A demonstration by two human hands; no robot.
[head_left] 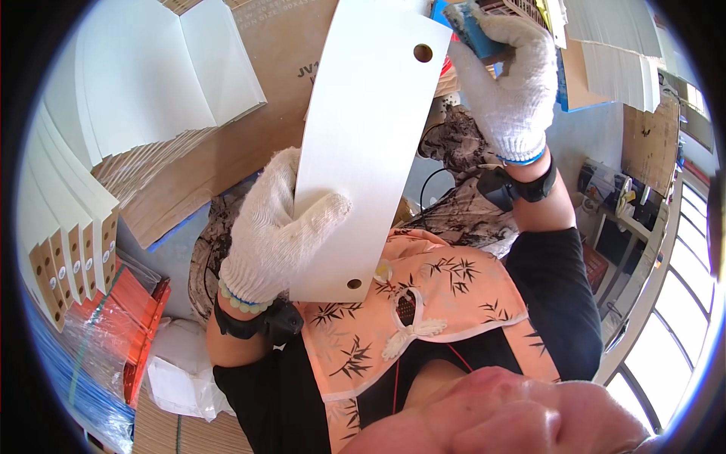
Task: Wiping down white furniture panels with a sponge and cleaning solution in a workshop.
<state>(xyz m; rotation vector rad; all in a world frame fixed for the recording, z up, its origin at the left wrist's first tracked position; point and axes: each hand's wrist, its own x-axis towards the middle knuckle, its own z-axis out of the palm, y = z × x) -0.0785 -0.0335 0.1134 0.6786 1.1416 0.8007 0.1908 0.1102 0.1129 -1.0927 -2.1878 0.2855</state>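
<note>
A long white panel [370, 144] with a round hole near each end stands tilted in front of my chest. My left hand [265, 234], in a white knit glove, grips its left edge, thumb across the face and the other fingers behind. My right hand [518, 83], gloved the same way, is raised beside the panel's upper right corner. Its fingers and thumb are closed round a small blue block [473, 32] that looks like a sponge. The block is close to the panel's edge; whether they touch, I cannot tell.
Stacked white panels lie on brown cardboard [280, 76] at the far left, with more white panels [76, 219] with holed ends at the left edge. Orange plastic-wrapped packs [125, 318] sit below these. More white sheets [616, 60] stand at the far right, near a shelf [620, 227] of odds and ends.
</note>
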